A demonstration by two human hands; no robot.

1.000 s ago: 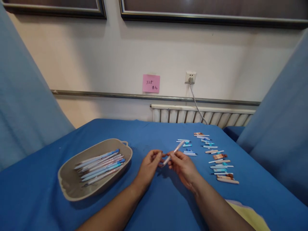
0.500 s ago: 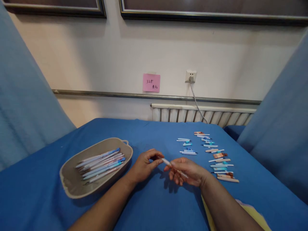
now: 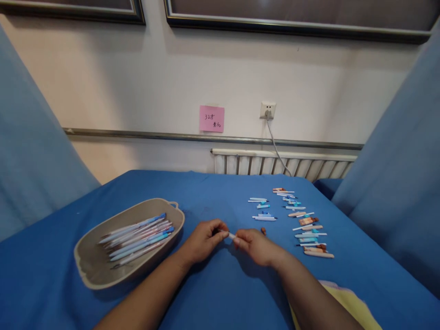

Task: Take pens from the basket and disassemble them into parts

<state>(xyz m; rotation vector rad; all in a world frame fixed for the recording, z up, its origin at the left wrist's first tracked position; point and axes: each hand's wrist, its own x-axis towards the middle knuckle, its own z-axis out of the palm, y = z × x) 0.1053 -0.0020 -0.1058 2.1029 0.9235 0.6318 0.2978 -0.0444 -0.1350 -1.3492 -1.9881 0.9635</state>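
Observation:
Both my hands meet over the middle of the blue table (image 3: pixel 223 293). My left hand (image 3: pixel 202 240) and my right hand (image 3: pixel 256 246) each pinch an end of a pale pen (image 3: pixel 231 236), of which only a short white stretch shows between the fingertips. A small brown piece (image 3: pixel 263 231) lies on the cloth just right of my right hand. A beige oval tray (image 3: pixel 91 268) to the left holds several blue and pink pens (image 3: pixel 137 238).
Rows of taken-apart pen parts (image 3: pixel 305 224) and a smaller group (image 3: pixel 261 208) lie at the right back of the table. Blue curtains hang on both sides. A radiator (image 3: pixel 282 165), a wall socket (image 3: pixel 267 110) and a pink note (image 3: pixel 211 118) are behind.
The pen was held up and slanted a second ago; it has come down to lie level between both hands, mostly hidden by fingers. A small brown piece now lies beside my right hand.

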